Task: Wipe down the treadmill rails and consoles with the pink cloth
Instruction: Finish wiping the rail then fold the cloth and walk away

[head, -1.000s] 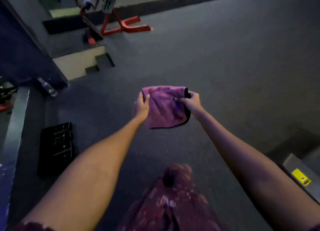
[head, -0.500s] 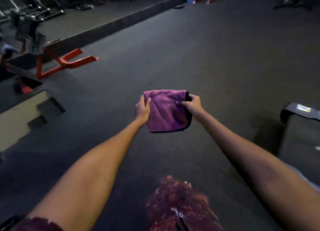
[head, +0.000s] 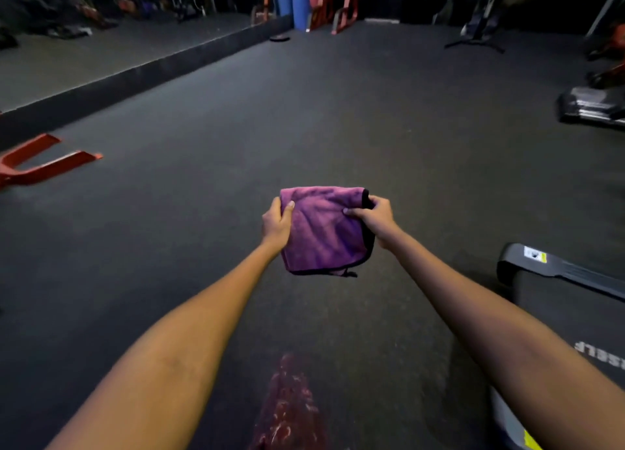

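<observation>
A folded pink cloth [head: 323, 233] with a black hem hangs in front of me above the dark floor. My left hand [head: 276, 224] grips its left edge, thumb on top. Its upper right corner is pinched by my right hand [head: 373, 218]. The rear end of a treadmill [head: 554, 270], black with a white and yellow sticker, lies at the lower right, beside my right forearm. Its rails and console are out of view.
A red metal frame [head: 44, 164] sits on the floor at the left. A raised platform edge [head: 135, 77] runs along the left side. Another machine base [head: 592, 106] stands at the far right, blue rolls [head: 296, 6] and racks at the back.
The view has swung up and to the right: the red frame slid off to the left and the treadmill end came in at the right. Both hands keep the same hold on the cloth.
</observation>
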Demonstrator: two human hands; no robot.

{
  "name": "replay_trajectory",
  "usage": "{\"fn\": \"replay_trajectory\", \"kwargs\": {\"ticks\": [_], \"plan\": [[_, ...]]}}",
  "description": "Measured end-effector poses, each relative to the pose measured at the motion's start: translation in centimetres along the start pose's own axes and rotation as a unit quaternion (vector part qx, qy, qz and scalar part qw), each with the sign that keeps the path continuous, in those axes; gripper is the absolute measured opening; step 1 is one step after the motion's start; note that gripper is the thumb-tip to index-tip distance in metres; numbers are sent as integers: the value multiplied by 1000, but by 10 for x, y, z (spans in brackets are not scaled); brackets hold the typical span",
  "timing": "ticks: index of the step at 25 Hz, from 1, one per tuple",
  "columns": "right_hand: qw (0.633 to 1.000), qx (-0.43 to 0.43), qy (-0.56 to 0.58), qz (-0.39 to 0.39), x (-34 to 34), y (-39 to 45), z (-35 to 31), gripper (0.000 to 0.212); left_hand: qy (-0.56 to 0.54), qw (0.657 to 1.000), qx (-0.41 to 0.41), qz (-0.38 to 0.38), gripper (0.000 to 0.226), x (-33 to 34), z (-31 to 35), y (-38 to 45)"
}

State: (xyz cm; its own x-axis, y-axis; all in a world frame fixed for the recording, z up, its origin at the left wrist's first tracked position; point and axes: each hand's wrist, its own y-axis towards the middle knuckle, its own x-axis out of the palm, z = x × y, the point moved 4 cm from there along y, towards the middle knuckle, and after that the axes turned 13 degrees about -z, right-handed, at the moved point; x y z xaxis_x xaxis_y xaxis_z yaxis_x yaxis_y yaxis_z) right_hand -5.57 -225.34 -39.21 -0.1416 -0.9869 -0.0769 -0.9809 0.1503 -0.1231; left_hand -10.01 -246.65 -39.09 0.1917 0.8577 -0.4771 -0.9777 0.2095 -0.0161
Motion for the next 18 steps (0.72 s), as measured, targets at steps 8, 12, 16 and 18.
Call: {"fn": "replay_trajectory", "kwargs": {"ticks": [8, 12, 16, 18], "plan": [[995, 25, 34, 92, -108, 200, -24, 27, -22, 993, 64, -100, 18, 75, 59, 247], [983, 28, 32, 178, -192, 283, -42, 27, -8, 982, 95, -163, 20, 138, 115, 366], [966, 56, 28, 250, -280, 338, -26, 24, 19, 973, 103, -207, 29, 222, 149, 446], [959, 51, 42, 275, -326, 368, -18, 24, 23, 966, 117, -229, 29, 271, 167, 487]]}}
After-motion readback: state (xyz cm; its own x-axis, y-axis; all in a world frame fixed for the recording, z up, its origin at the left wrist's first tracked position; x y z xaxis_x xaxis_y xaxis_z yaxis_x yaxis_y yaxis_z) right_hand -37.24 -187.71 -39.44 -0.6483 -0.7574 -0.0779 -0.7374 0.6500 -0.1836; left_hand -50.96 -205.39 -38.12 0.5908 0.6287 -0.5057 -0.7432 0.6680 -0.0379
